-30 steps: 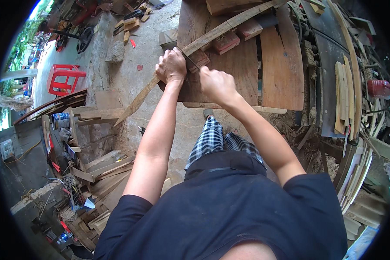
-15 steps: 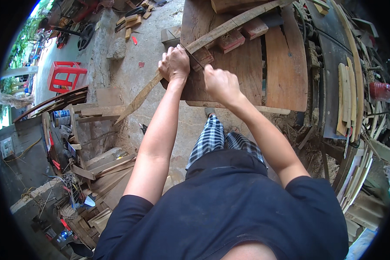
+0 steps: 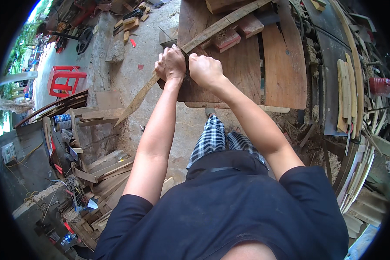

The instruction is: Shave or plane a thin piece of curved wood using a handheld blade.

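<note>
A long, narrow wooden strip [image 3: 223, 27] lies slantwise across the brown wooden workbench [image 3: 240, 65], and its lower end [image 3: 136, 100] juts past the bench's left edge. My left hand [image 3: 170, 63] is closed around the strip at that edge. Close beside it, my right hand [image 3: 205, 69] is a fist around the hidden handle of a thin-bladed saw [image 3: 167, 35]. The dark blade crosses the strip between my hands, and its tip sticks out beyond my left knuckles. How deep the blade sits in the wood cannot be seen.
Reddish wood blocks [image 3: 228, 40] rest on the bench under the strip. A grey block [image 3: 168, 37] stands behind my left hand. Scrap boards [image 3: 112, 171] are heaped at left, near a red plastic stool [image 3: 66, 81]. Planks [image 3: 344, 95] line the right side.
My right hand has moved up and left, close to my left hand. The saw blade has slid forward, so its tip now shows past the strip. My left hand keeps its grip.
</note>
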### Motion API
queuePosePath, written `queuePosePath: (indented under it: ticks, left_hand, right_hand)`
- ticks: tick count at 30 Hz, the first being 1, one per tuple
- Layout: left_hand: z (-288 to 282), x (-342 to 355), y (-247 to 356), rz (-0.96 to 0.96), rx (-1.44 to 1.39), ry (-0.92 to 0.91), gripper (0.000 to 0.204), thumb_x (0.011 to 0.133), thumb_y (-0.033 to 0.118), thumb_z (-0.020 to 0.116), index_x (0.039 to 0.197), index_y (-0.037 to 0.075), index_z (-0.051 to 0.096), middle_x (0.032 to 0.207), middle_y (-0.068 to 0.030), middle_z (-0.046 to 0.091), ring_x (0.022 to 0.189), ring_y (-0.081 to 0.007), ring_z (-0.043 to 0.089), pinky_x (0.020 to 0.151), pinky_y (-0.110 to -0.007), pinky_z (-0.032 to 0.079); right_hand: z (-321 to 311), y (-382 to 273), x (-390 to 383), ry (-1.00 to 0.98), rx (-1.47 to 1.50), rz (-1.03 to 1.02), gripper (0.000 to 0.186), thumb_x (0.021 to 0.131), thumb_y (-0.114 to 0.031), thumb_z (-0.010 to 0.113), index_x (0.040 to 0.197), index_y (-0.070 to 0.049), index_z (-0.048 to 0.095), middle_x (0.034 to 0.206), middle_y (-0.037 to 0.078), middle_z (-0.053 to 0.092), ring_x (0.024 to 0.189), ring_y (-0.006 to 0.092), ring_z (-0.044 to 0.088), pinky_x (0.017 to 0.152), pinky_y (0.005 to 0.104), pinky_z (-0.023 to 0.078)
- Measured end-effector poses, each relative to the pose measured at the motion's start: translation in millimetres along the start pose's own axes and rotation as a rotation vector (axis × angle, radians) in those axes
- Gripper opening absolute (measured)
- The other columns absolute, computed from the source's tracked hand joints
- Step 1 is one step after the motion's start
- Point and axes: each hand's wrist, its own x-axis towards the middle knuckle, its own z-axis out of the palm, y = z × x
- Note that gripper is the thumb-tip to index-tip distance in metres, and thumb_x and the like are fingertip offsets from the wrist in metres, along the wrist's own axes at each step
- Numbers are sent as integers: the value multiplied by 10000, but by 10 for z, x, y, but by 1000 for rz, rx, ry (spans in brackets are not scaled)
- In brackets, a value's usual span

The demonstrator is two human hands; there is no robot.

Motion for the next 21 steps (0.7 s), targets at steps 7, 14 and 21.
queuePosePath:
  ticks: [7, 14, 21]
  left_hand:
    - [-70, -46, -146, 45, -21, 36, 441, 949, 370, 379, 817, 68, 672, 847, -157, 686, 828, -344, 660, 746, -464, 496]
    - [-68, -25, -7, -9, -47, -5, 413, 948, 343, 388, 824, 75, 675, 869, -137, 686, 850, -315, 656, 758, -453, 490]
    - [-130, -41, -79, 24, -41, -5, 440, 952, 372, 369, 846, 74, 675, 870, -157, 688, 843, -341, 660, 747, -466, 501]
  right_hand:
    - [-81, 0, -439, -109, -52, 19, 182, 849, -118, 470, 910, -12, 605, 809, 206, 691, 776, 328, 700, 660, 428, 564]
    - [58, -7, 80, 2, 30, 3, 202, 864, -124, 450, 917, -4, 604, 830, 231, 680, 793, 366, 686, 681, 455, 553]
    - [-48, 20, -215, -95, -30, 6, 206, 854, -123, 466, 930, -7, 618, 842, 221, 689, 802, 343, 696, 694, 441, 557]
